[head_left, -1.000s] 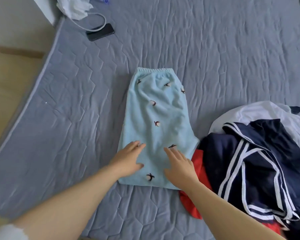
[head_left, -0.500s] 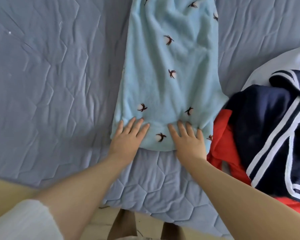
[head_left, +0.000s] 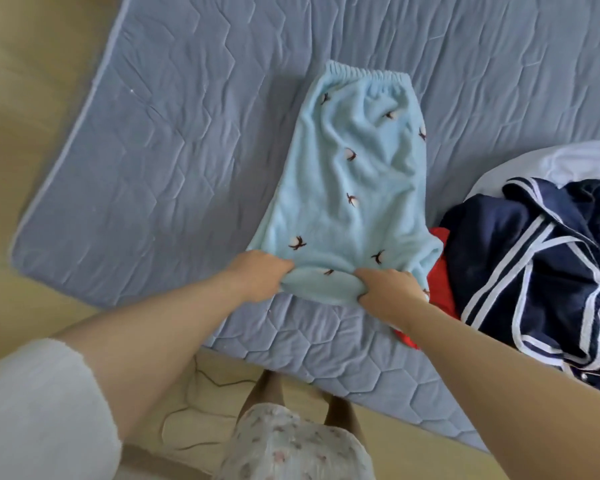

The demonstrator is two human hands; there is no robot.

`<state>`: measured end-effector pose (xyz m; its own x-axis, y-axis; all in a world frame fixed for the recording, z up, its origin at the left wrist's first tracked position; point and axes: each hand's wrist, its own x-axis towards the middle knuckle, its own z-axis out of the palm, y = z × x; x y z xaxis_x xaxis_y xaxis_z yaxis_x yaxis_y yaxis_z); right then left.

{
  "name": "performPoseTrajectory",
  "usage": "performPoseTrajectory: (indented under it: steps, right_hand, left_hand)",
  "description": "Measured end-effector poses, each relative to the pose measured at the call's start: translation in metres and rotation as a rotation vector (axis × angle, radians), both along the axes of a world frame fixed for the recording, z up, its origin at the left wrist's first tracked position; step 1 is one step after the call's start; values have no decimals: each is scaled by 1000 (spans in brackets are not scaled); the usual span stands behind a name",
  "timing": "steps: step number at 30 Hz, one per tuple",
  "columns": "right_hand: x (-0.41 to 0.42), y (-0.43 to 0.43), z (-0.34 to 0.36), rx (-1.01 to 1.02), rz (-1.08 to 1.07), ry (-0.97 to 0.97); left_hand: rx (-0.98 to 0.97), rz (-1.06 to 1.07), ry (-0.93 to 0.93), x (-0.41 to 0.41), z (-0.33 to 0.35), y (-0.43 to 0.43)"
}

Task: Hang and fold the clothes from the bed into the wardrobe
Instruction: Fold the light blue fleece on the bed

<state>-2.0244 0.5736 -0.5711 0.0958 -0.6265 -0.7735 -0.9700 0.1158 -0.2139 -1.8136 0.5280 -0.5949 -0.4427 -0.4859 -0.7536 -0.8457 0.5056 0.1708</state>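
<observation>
Light blue fleece shorts point(head_left: 354, 174) with small dark bird prints lie flat on the grey quilted bed cover point(head_left: 174, 140), their elastic waistband at the far end. My left hand point(head_left: 257, 275) grips the near hem at its left corner. My right hand point(head_left: 385, 289) grips the same hem at its right side. The hem is bunched and lifted a little between the two hands.
A heap of clothes lies on the right: a navy garment with white stripes point(head_left: 541, 258), a red one point(head_left: 440, 268) under it, a white one point(head_left: 568, 157) behind. The bed's near edge point(head_left: 326, 375) runs just in front of my legs. Beige floor lies to the left.
Both hands lay flat on the shorts near the hem; now their fingers have curled round the hem and gathered it up. The camera has pulled back.
</observation>
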Motion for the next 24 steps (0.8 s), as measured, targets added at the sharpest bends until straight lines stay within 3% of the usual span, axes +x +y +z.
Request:
performPoseTrajectory:
  steps: [11, 14, 20, 24]
  right_hand:
    - [67, 107, 40, 405, -134, -197]
    - [64, 108, 44, 473, -170, -275]
    - [26, 50, 55, 305, -242, -292]
    - [-10, -16, 66, -5, -266, -160]
  left_hand:
    - [564, -115, -251, 46, 65, 60]
    - [665, -59, -290, 43, 71, 58]
    - [604, 62, -191, 11, 97, -18]
    - [371, 104, -39, -18, 111, -84]
